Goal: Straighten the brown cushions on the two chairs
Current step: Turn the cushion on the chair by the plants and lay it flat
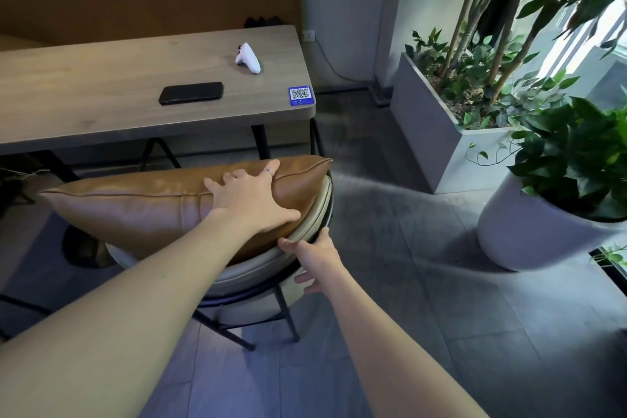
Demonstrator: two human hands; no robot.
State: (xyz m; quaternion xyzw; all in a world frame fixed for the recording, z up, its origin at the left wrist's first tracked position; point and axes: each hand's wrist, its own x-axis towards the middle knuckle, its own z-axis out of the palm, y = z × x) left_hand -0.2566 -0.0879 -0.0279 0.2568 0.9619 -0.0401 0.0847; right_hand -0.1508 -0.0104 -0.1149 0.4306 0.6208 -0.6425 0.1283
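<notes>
A long brown leather cushion (pixel 142 204) lies across the cream backrest of a black-framed chair (pixel 258 270), its right corner pointing up past the chair's edge. My left hand (pixel 251 197) rests flat on the cushion's right half, fingers spread, pressing on it. My right hand (pixel 314 253) grips the right rim of the chair back just below the cushion. Only one chair and one cushion are in view.
A wooden table (pixel 84 95) stands behind the chair, with a black phone (pixel 191 93), a white controller (pixel 248 58) and a QR sticker (pixel 301 96) on it. A grey planter (pixel 427 125) and a white pot (pixel 519 237) with plants stand at the right. Tiled floor lies between them.
</notes>
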